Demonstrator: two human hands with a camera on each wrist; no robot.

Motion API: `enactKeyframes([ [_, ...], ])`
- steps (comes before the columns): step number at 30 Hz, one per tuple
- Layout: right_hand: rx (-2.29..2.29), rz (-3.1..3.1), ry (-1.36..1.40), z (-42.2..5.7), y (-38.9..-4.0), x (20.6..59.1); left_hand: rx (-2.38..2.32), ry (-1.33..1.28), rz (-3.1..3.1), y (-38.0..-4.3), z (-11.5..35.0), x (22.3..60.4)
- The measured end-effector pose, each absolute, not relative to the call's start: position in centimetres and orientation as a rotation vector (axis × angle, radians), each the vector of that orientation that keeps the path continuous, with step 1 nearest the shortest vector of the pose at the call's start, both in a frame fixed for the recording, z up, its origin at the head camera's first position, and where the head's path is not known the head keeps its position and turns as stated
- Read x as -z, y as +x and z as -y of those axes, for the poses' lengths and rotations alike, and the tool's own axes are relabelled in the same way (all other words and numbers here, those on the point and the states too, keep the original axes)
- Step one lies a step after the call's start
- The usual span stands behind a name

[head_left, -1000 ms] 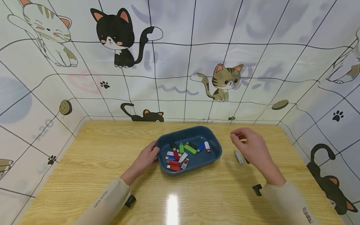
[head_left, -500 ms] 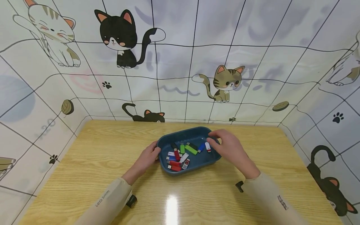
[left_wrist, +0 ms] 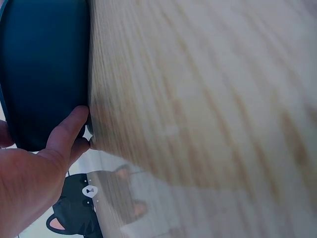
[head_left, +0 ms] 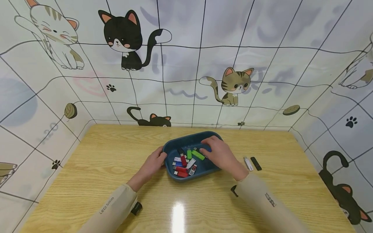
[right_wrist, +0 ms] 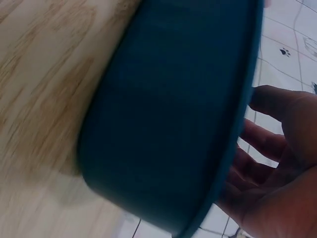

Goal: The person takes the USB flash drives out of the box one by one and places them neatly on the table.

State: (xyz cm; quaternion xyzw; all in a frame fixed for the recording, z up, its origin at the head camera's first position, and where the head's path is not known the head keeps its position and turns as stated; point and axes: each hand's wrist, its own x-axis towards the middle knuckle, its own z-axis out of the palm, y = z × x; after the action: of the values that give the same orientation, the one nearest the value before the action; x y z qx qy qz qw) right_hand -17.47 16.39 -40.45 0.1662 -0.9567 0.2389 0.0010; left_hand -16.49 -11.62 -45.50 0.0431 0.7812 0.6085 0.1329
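Observation:
A dark blue tray [head_left: 186,141] lies on the table with several USB sticks inside: a green stick [head_left: 198,155], a red stick [head_left: 183,160], a white stick [head_left: 190,163] and others bunched to the left. My left hand [head_left: 151,161] grips the tray's left end, fingertips on its outer wall in the left wrist view. Over the tray's right part hovers my right hand [head_left: 220,154], thumb and forefinger apart, a bit of a blue stick [head_left: 209,149] showing between them. In the right wrist view, the tray wall hides the fingertips of the right hand [right_wrist: 277,163].
To the right of the tray, a silver-white USB stick [head_left: 248,163] and a black USB stick [head_left: 256,163] lie side by side on the wooden table [head_left: 116,139]. A cat-patterned cloth [head_left: 180,64] rises behind the table and along both sides.
My right hand has moved left from above the loose sticks, across the tray's right rim, to over its inside. It now covers the white-and-red stick there. The left hand stays on the tray.

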Motion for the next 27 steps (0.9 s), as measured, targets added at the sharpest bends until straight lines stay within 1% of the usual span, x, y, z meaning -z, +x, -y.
enactKeyframes([
  [10,-0.66,3.091,0.508,-14.0,-18.6,41.7,-1.767,0.114,-2.277,-16.5,11.6,45.5],
  [27,-0.519,3.161,0.543,-13.1,-19.7,43.4,-1.742,0.108,-2.282,-16.6,11.7,45.7],
])
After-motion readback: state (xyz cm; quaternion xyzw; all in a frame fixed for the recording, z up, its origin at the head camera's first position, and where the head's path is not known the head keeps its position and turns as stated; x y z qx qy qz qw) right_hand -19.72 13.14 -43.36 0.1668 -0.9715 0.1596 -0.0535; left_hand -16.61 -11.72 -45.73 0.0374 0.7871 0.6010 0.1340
